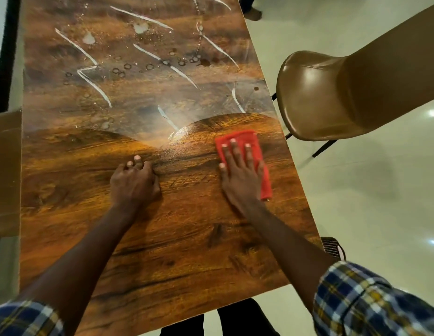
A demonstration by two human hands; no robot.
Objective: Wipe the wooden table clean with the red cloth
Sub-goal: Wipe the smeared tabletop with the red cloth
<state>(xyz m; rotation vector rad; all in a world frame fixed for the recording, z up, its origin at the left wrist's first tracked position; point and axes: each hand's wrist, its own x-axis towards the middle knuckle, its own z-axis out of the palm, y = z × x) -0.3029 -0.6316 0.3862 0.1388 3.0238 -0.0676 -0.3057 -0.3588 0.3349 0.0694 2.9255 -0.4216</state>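
Red cloth (245,151) pressed flat under right hand (240,173); left hand (134,181) curled.

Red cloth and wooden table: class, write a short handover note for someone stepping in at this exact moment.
Right hand: flat, fingers straight, pressing the red cloth onto the wooden table near its right edge.
Left hand: fingers curled, holding nothing, resting on the table.
Done: the near part looks clean.
Left: the far part, with white streaks, ring marks and hazy film.
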